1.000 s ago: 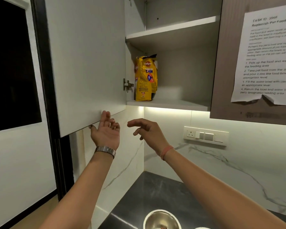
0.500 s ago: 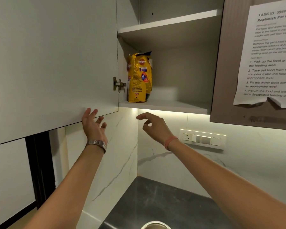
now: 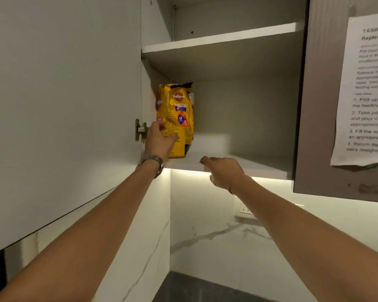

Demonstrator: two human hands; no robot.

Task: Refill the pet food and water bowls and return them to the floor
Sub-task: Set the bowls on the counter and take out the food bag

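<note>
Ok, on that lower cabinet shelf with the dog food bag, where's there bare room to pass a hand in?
The lower shelf is bare from the Pedigree dog food bag right to the brown cabinet door; the right hand sits at that stretch's front edge. It is crowded on the left: the bag stands near the cabinet's side wall by the hinge, with the left hand there.

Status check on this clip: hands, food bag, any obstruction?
Left hand at the yellow food bag, grip unclear. Right hand at lower shelf edge, holding nothing. Bag upright, nothing blocking.
</note>
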